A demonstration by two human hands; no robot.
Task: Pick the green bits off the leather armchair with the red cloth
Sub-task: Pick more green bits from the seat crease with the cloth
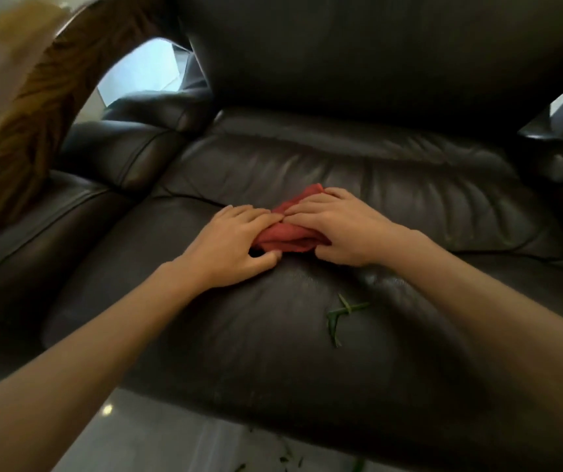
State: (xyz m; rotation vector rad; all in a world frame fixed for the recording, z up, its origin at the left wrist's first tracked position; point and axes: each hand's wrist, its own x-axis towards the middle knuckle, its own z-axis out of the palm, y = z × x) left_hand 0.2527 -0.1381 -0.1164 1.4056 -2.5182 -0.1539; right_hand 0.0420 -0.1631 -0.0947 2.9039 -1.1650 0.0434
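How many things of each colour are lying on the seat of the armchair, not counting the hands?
Red: 1, the red cloth, bunched under both hands.
Green: 1 cluster of green bits, near the front of the seat.
Total: 2

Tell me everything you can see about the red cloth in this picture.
The red cloth is a soft fabric, bunched and folded into a long wad with creases along it. It lies on the dark leather seat of the armchair, near its middle. Both hands press on it: the left hand covers its left end, the right hand its right end, and their fingertips meet over its middle. One corner sticks out beyond the right hand's fingers. The green bits lie apart, nearer the camera, untouched by it.
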